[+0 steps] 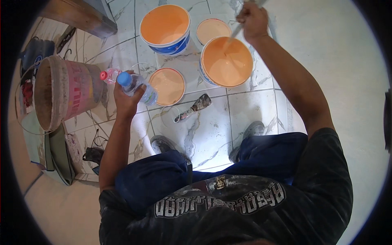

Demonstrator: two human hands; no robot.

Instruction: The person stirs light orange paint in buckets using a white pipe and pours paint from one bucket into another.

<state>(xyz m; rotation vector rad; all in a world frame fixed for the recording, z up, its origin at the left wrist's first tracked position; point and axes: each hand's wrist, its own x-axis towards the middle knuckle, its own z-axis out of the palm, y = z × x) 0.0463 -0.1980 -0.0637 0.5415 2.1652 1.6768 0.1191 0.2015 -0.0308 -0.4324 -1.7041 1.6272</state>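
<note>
My left hand (127, 98) is wrapped round a clear plastic bottle (141, 89) with a blue cap, tilted over the tiles. A second clear bottle (112, 75) with a pink-red cap is just beyond that hand; I cannot tell whether my fingers touch it. At the far right my right hand (254, 22) is closed on a pale, thin stick (235, 33), its lower end over the orange inside of a bucket (227, 61). This bucket holds a peach-coloured liquid. Another bucket (165, 25), blue outside and orange inside, stands to its left.
Two round lids (166, 86) (213, 31) lie by the buckets. A dirty putty knife (194, 108) rests on the tiles ahead of my shoes (163, 145). To the left, a stained pink bucket (71, 92) lies tilted near a wooden beam (81, 16) and a green folded bag (57, 151).
</note>
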